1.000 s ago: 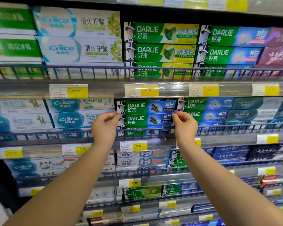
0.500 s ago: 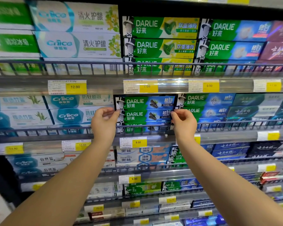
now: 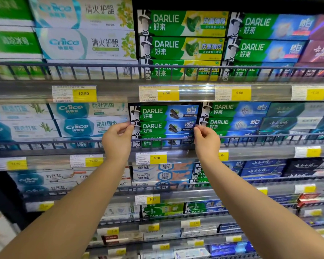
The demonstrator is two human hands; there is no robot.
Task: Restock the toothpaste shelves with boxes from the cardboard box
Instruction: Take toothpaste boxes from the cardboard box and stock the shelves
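A stack of three green-and-blue Darlie charcoal toothpaste boxes (image 3: 164,126) sits on the second shelf behind a wire rail (image 3: 64,142). My left hand (image 3: 118,141) pinches the left end of the middle box with curled fingers. My right hand (image 3: 207,142) pinches its right end. Both forearms reach up from the bottom of the view. The cardboard box is out of view.
Crice boxes (image 3: 88,126) stand to the left of the stack and blue Darlie boxes (image 3: 232,122) to the right. The shelf above holds green-and-yellow Darlie boxes (image 3: 181,47). Yellow price tags (image 3: 156,157) line each shelf edge. Lower shelves hold more toothpaste.
The view has shifted slightly, so the shelves sit a little lower and closer. Both hands stay at the ends of the middle Darlie box.
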